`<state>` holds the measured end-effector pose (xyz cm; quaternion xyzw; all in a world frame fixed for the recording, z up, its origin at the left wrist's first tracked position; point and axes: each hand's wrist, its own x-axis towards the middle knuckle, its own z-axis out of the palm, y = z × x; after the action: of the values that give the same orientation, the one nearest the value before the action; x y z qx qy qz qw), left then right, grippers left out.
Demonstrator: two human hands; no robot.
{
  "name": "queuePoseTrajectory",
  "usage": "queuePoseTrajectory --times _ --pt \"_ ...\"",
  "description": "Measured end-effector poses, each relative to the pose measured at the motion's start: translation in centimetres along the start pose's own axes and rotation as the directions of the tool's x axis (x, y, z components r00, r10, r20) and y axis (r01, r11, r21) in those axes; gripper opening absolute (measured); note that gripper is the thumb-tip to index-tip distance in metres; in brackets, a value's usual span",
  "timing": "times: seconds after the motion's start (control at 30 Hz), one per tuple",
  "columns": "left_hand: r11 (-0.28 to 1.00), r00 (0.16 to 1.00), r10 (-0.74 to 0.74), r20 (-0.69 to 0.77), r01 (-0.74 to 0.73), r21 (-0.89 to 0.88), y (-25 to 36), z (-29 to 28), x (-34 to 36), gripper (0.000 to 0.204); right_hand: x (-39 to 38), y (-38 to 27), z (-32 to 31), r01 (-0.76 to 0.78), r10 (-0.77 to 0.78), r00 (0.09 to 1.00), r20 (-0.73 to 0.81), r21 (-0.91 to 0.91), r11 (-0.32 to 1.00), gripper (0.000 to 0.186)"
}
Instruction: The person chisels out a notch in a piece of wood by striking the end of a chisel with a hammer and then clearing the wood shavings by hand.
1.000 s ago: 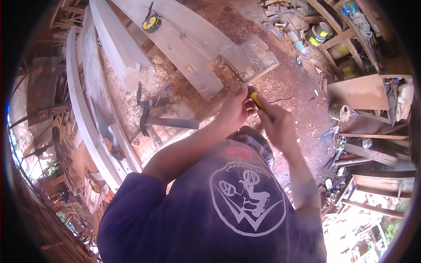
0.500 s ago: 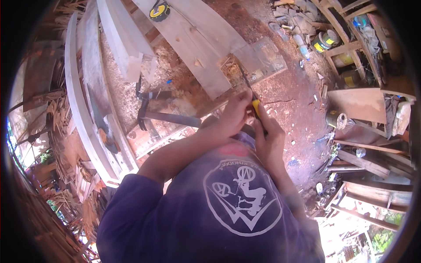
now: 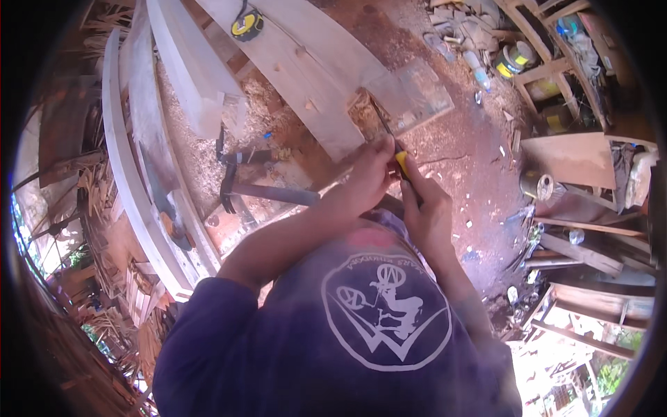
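Observation:
A chisel point(image 3: 401, 164) with a yellow and black handle and a long, thin dark blade points away from me. My right hand point(image 3: 429, 208) is closed around the handle. The fingers of my left hand point(image 3: 374, 168) pinch the chisel where blade and handle meet. The blade's far end reaches the rectangular notch point(image 3: 361, 110) cut in the end of a pale wooden plank point(image 3: 306, 80); whether it touches the wood I cannot tell. To the left of my left forearm, a hammer point(image 3: 271, 192) lies with its dark head turned away from me.
A yellow and black tape measure point(image 3: 247, 25) rests on the plank. A handsaw point(image 3: 167, 215) lies among long pale boards point(image 3: 125, 153) at left. Wood shavings point(image 3: 191, 163) cover the ground between. On the right stand wooden frames point(image 3: 556, 73), cans point(image 3: 515, 59) and a plastic bottle point(image 3: 476, 69).
The whole view has shifted slightly. Both hands keep their hold on the chisel, its blade still at the notch; the chisel and hands have moved only a little.

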<state>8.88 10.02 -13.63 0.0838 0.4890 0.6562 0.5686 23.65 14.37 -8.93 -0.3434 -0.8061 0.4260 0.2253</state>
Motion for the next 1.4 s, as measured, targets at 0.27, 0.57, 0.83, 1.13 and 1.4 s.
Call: queuePoseTrajectory --times 0.27,0.57,0.83,1.13,1.4 --pt "0.996 0.998 0.065 0.017 -0.066 0.057 -1.5 0.1 0.2 0.037 0.3 1.7 -0.5 -0.003 0.003 0.999 -0.032 0.015 1.000 0.042" --pt "0.978 0.994 -0.113 0.000 0.111 -0.176 -0.5 0.7 -0.1 0.034 1.5 1.4 -0.5 0.018 -0.015 0.998 -0.053 0.067 0.998 0.040" --pt "0.979 0.996 -0.081 0.032 0.085 -0.187 -0.1 0.2 0.4 0.036 0.4 1.1 -1.0 0.035 -0.024 0.996 -0.085 0.125 0.992 0.040" --pt "0.936 0.979 0.200 0.031 -0.200 0.289 -0.9 -0.7 0.4 0.023 0.9 0.8 0.4 0.026 -0.015 0.996 -0.083 0.138 0.990 0.040" --pt "0.995 0.998 0.023 0.067 -0.016 -0.097 -1.7 -2.1 1.5 0.013 0.7 1.7 0.4 0.039 -0.026 0.993 -0.113 0.116 0.992 0.038"
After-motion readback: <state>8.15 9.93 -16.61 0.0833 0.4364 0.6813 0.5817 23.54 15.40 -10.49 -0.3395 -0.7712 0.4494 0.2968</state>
